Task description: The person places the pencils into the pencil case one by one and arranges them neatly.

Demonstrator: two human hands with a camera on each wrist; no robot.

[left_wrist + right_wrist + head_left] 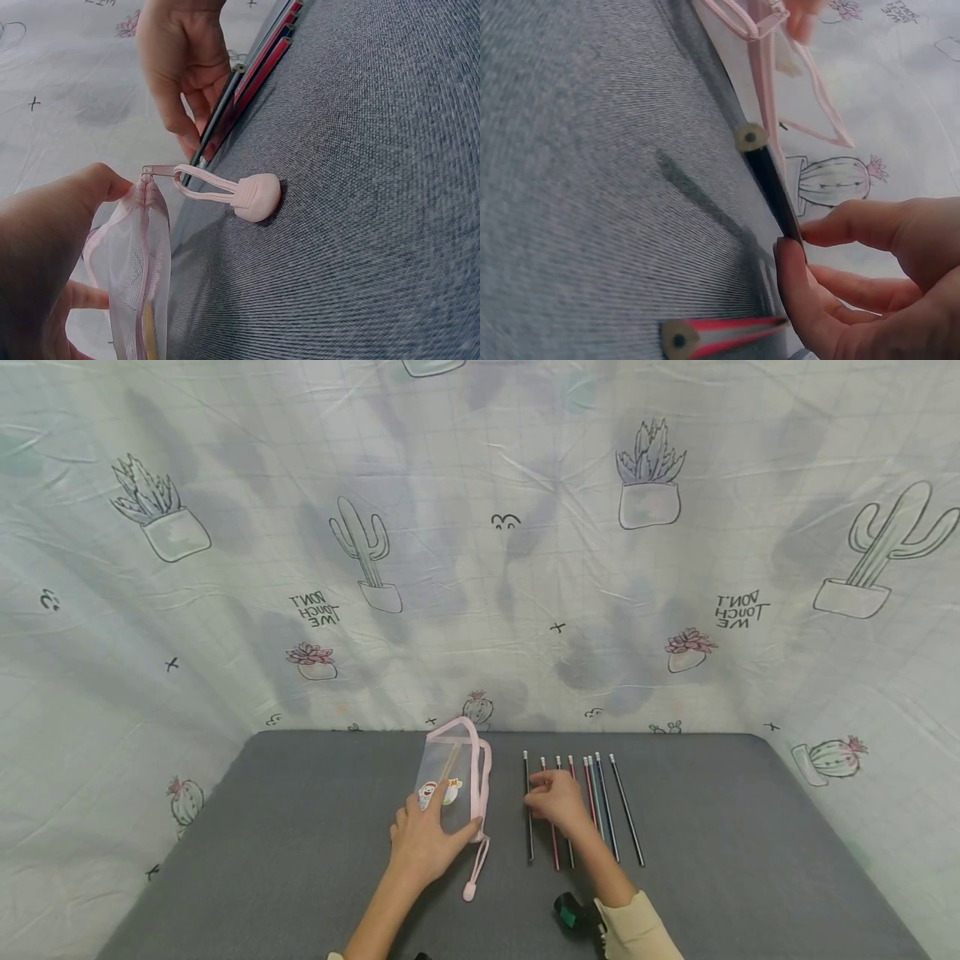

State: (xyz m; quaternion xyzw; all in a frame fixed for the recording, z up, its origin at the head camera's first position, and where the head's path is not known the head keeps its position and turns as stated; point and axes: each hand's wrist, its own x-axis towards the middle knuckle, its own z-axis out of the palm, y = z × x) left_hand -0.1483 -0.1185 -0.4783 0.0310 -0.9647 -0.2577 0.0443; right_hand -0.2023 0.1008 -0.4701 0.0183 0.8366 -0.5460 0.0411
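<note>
My left hand [423, 842] holds a see-through mesh pencil pouch [433, 762] with pink edging, fingers over its face and thumb at the right edge. Inside shows a thin yellow strip, perhaps a pencil [150, 330]. From the zipper end hangs a pink cord with a rounded pull [257, 197]. Thumb and fingers of my right hand [561, 799] pinch a black pencil [769, 180], the leftmost of the row; in the right wrist view its near end is raised off the cloth. A red pencil [727, 334] lies beside it. The hand partly hides the other pencils.
Several more pencils, among them a dark one [628, 814] at the far right, lie side by side on the grey table [300, 827]. A black device with a green patch [570, 912] is by the right wrist. A cactus-print curtain [480, 568] surrounds the table's back and sides.
</note>
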